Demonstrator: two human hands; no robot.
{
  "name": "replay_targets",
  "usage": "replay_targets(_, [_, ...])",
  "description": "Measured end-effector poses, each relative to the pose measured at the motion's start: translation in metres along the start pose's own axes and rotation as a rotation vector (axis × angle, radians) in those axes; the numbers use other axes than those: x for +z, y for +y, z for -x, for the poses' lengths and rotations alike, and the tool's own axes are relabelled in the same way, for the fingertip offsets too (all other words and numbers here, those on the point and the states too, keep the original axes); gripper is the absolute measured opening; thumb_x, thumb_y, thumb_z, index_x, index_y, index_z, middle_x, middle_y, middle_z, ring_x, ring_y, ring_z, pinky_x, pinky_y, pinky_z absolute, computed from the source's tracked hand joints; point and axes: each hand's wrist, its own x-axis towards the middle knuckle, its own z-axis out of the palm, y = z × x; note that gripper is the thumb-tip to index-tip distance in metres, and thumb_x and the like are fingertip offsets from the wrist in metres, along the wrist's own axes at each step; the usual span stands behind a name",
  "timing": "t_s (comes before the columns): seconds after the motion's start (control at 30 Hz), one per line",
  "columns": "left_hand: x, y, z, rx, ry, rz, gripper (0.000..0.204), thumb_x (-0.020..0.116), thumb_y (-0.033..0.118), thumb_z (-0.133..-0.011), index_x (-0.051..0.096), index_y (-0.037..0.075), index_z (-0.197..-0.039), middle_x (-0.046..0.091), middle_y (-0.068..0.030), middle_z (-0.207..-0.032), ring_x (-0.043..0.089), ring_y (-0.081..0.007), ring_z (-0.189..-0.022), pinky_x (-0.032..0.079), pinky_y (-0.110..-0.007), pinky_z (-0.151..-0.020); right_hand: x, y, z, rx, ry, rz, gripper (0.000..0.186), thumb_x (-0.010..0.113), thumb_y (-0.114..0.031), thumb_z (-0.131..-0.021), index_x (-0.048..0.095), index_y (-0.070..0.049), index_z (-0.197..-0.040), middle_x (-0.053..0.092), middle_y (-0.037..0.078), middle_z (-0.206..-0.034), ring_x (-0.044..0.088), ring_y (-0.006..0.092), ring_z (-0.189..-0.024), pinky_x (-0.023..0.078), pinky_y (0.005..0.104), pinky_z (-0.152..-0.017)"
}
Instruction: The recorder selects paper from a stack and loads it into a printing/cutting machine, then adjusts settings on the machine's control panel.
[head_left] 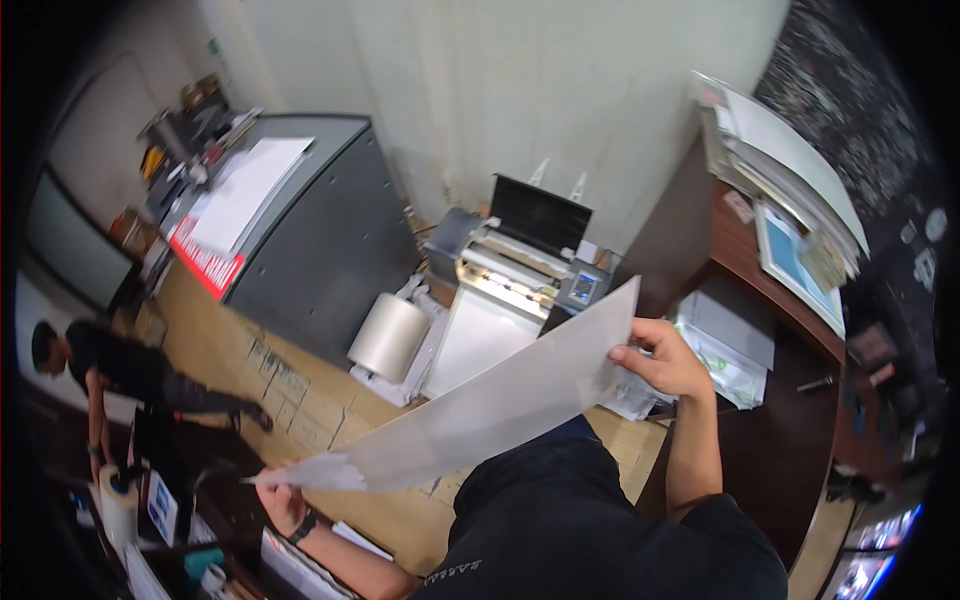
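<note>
Left hand and right hand closed on opposite ends of translucent sheet, held stretched, tilted, in front of laminating machine.

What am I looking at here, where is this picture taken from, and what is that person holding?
This is one picture from a wide fisheye camera worn on a person's head, looking down, so straight edges bend near the rim. There is no machine arm, only the wearer's two bare hands. The right hand grips the upper end of a large pale sheet, and the left hand, with a dark wristband, holds its lower end, so the sheet stretches across the body. Beyond it, on the floor, stand a laminating machine with a roll of clear film beside it, and a big grey cabinet with papers on top. Another person bends over at the left.
</note>
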Motion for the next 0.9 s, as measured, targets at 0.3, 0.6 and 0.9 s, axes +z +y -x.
replay_targets(0.3, [0.007, 0.006, -0.018, -0.004, -0.094, 0.049, 0.043, 0.084, 0.027, -0.082, 0.059, 0.0, -0.103, 0.066, -0.0112, -0.1, 0.062, -0.0186, -0.095, 0.047, -0.033, -0.09, 0.005, 0.0, -0.007, -0.044, 0.033, -0.097, 0.022, 0.064, -0.013, -0.098, 0.067, 0.001, -0.115, 0.069, 0.0, -0.094, 0.058, 0.0054, -0.084, 0.048, 0.0236, -0.074])
replay_targets(0.6, [0.017, -0.101, -0.072, -0.255, 0.049, -0.02, 0.015, 0.066, 0.018, -0.097, 0.061, 0.004, -0.103, 0.069, -0.0064, -0.093, 0.067, -0.0202, -0.09, 0.053, -0.035, -0.087, -0.059, 0.01, -0.132, -0.237, 0.395, 0.451, 0.027, 0.063, -0.025, -0.096, 0.063, 0.001, -0.097, 0.061, 0.004, -0.08, 0.051, 0.0111, -0.077, 0.046, 0.0319, -0.072])
replay_targets(0.9, [0.014, -0.278, 0.009, -0.679, 0.387, 0.119, 0.022, 0.058, 0.029, -0.101, 0.064, 0.008, -0.106, 0.069, -0.0046, -0.099, 0.068, -0.0192, -0.09, 0.054, -0.032, -0.079, -0.225, -0.038, -0.344, -0.474, 0.642, 0.813, 0.043, 0.064, -0.029, -0.092, 0.064, 0.005, -0.118, 0.067, 0.027, -0.117, 0.064, 0.0398, -0.112, 0.048, 0.0414, -0.098])
